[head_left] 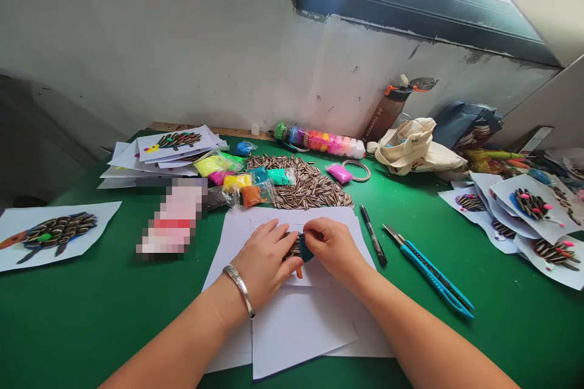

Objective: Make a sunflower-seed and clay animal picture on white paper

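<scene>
My left hand (264, 258), with a silver bangle on the wrist, lies on white paper (296, 322) and covers one side of a small craft piece (297, 250) of striped sunflower seeds on dark teal clay. My right hand (333, 246) pinches at the piece from the right, fingers curled. An orange bit of clay shows under the piece. Most of the piece is hidden by both hands. A heap of sunflower seeds (305, 185) lies just beyond the paper.
Small bags of coloured clay (237, 179) sit left of the seeds. A black pen (373, 234) and blue scissors (431, 273) lie to the right. Finished seed pictures (50, 234) lie left, more at right (529, 206). A bottle (385, 112), cloth bag (415, 146) and clay tubs (319, 140) stand by the wall.
</scene>
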